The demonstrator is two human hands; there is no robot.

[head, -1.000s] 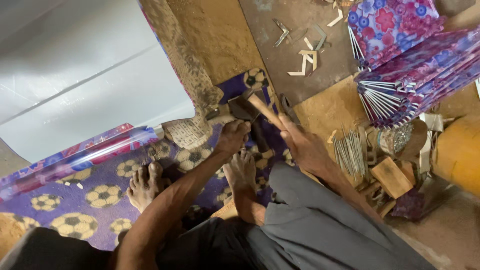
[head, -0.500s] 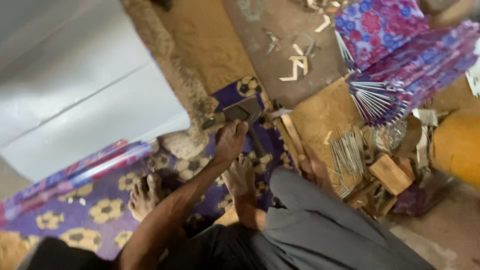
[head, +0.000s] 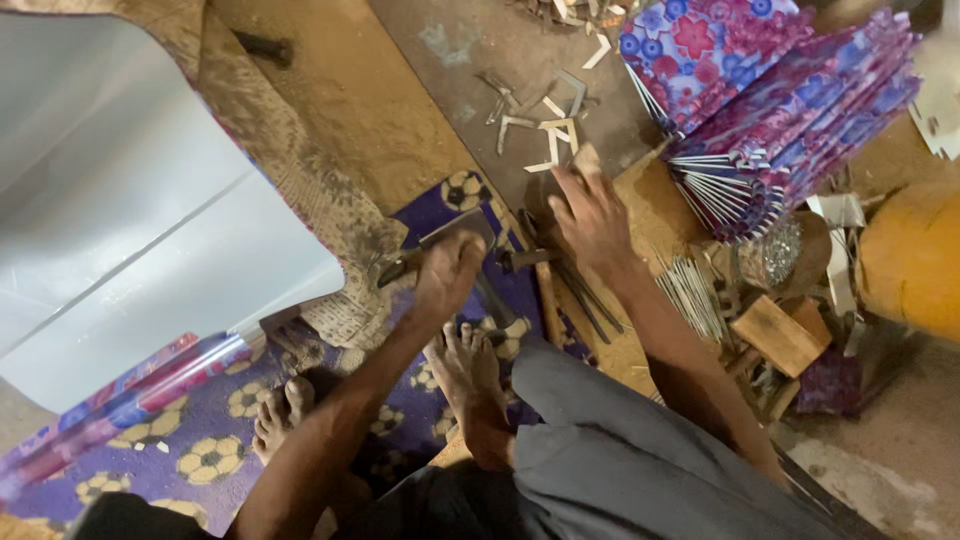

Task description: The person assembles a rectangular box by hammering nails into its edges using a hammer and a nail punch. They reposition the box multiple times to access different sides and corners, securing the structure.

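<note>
My left hand point(head: 447, 275) is closed around a dark metal tool point(head: 452, 230) that lies across the edge of a worn, cloth-covered block point(head: 330, 235). My right hand point(head: 590, 215) rests with its fingers stretched out on a wooden board point(head: 655, 210). Its fingertips touch the nearest of several small bent metal scraps point(head: 545, 125), and I see nothing in that hand. Dark hand tools point(head: 530, 260) lie just under its wrist. My bare feet point(head: 470, 370) rest on a purple mat with a ball pattern point(head: 205, 460).
A large shiny metal sheet point(head: 130, 220) fills the left. A fanned stack of flower-printed sheets point(head: 790, 100) lies at the top right. Thin metal rods point(head: 690, 295), a wooden block point(head: 780, 335) and a yellow container point(head: 915, 260) crowd the right side.
My right hand has let go of the wooden-handled hammer and moved up to the metal scraps. My left hand has stayed on the metal tool.
</note>
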